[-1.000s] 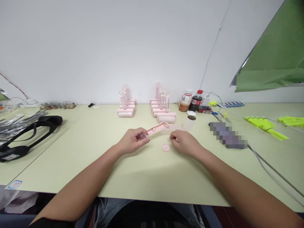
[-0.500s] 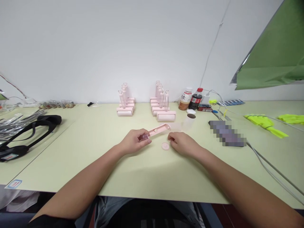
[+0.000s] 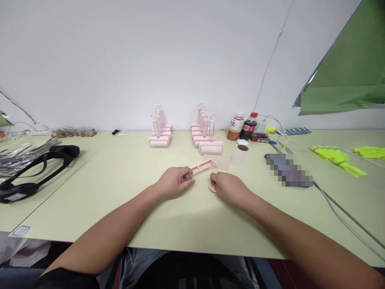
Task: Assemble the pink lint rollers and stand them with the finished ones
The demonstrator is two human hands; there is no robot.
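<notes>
In the head view, my left hand (image 3: 174, 182) is closed around the clear handle end of a pink part (image 3: 204, 165), whose long open trough points up and to the right. My right hand (image 3: 230, 186) has its fingers closed on a small pink disc (image 3: 213, 188), partly hidden beneath the fingertips at the table. A thin translucent sheet (image 3: 223, 161) lies just behind the trough. Beside it stands a white roll (image 3: 240, 155) with a dark opening on top.
Pink rollers with upright clear handles stand in a left row (image 3: 159, 142) and a right row (image 3: 211, 148). Two bottles (image 3: 248, 126) are behind. A blurred dark object (image 3: 287, 170) and cables lie right; black straps (image 3: 36, 172) lie left.
My right hand has moved slightly down and left onto the pink disc, which lay uncovered before. My left hand has shifted a little right with the pink part.
</notes>
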